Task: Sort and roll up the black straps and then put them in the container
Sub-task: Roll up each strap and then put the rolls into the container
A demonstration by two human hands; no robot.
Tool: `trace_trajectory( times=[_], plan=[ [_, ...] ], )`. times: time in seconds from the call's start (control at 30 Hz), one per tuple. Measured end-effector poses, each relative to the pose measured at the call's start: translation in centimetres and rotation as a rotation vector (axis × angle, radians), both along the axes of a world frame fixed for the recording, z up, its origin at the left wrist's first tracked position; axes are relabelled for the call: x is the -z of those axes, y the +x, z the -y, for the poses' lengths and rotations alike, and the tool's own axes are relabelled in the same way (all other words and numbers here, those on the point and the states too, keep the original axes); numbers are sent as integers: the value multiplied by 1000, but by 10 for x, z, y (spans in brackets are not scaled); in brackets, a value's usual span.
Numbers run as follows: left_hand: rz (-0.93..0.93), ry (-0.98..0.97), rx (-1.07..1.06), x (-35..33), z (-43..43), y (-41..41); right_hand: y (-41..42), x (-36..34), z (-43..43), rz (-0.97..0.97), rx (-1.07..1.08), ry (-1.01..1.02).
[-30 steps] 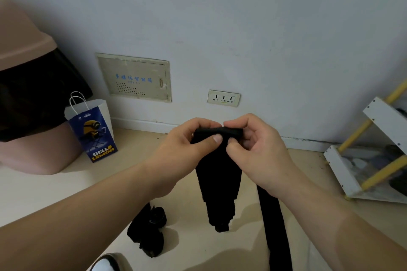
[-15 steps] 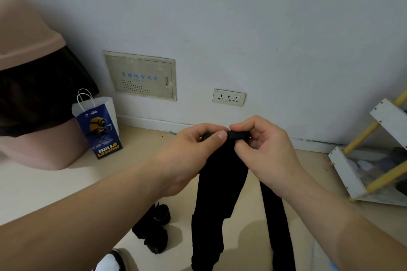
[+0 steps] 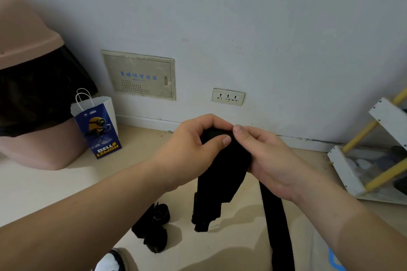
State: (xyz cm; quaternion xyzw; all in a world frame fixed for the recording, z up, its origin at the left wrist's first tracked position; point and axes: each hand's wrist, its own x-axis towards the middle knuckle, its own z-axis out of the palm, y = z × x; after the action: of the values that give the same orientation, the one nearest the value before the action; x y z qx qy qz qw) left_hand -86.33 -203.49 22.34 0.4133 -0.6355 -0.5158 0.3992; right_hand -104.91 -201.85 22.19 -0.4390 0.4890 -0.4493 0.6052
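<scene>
- Left hand [image 3: 193,147]: fingers curled over the top of the strap [image 3: 222,178], thumb pressed on its front.
- Right hand [image 3: 271,160]: thumb and forefinger pinch the same top edge.
- Strap: held up between both hands, before the wall, with its lower end hanging.
- Long strap [image 3: 277,222]: runs down from under the right hand; cannot tell if it joins the held strap.
- Rolled straps [image 3: 154,226]: on the floor under the left forearm.
- Pink bin [image 3: 28,46] and paper bag [image 3: 97,127]: at left, by the wall.

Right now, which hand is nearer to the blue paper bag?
Left. The left hand holds the black strap to the right of the blue paper bag; the right hand is farther right.
</scene>
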Motion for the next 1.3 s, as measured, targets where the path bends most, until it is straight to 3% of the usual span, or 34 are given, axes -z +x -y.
trace_trajectory(
  times=[0.17, 0.47, 0.6, 0.73, 0.83, 1.0, 1.13, 1.23, 1.3],
  plan=[
    [28, -125, 19, -1, -1, -1, 1, 1, 0, 28, 66, -44],
    [-87, 260, 34, 1, 0, 2, 0, -3, -5, -267, 120, -315],
    [-184, 459, 123, 2, 0, 3, 2, -6, -5, -282, 100, -346],
    [-136, 484, 146, -1, 1, 3, 5, -6, -3, -251, 95, -348],
    [-171, 413, 30, 0, 0, 0, 5, -4, -3, -203, 101, -316],
    [-113, 193, -25, 0, 1, 3, 0, -7, -2, 105, 26, -80],
    [37, -39, 4, 1, -1, 8, 0, -4, -3, -38, -77, -19],
    [202, -257, 10, 3, -2, 8, 2, 1, -2, -51, -8, -37],
    [212, -246, -43, 4, -2, 9, 2, 0, 0, -10, 61, -69]
  ],
)
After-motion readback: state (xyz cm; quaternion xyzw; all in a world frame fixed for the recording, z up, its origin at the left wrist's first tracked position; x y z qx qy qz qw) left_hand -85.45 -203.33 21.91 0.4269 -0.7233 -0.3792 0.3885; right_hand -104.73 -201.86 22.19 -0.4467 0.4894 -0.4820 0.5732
